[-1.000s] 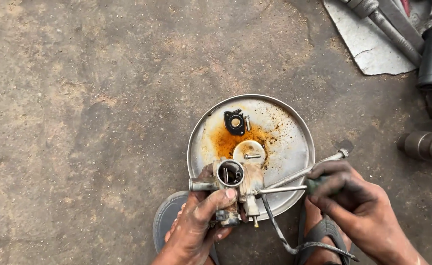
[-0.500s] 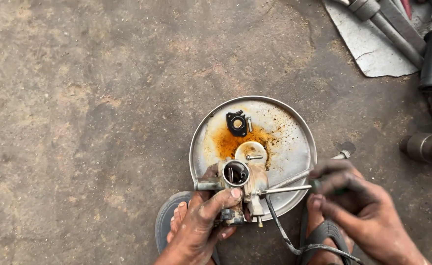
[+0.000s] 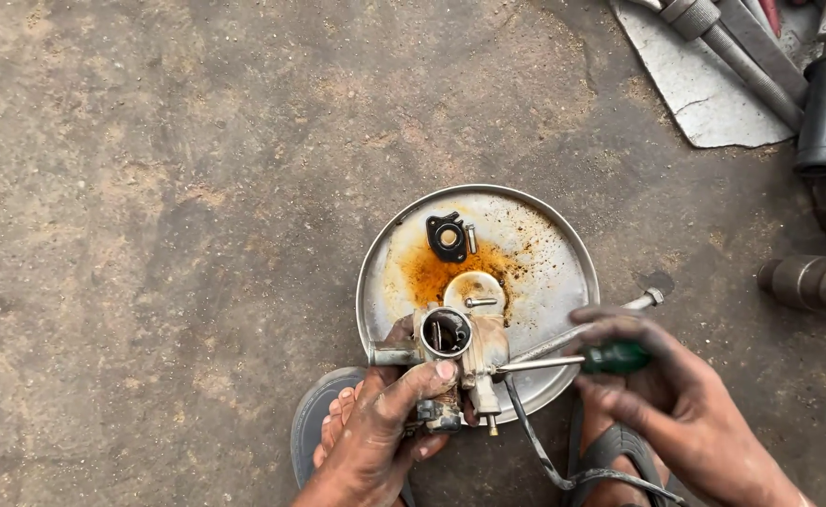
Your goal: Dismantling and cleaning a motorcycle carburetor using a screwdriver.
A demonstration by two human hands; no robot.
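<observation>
Holding: left hand (image 3: 390, 427) grips carburetor (image 3: 455, 352) over metal plate (image 3: 563, 272).
Turning: right hand (image 3: 676, 404) squeezes green screwdriver (image 3: 582, 360).
Danger: greasy tip may slip.

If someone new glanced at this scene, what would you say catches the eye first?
Probably the round metal tray on the ground at centre, stained orange with rust. At its near edge the left hand grips a carburetor, while the right hand holds a green-handled screwdriver against its side. A small black gasket piece lies near the tray's far side.
</observation>
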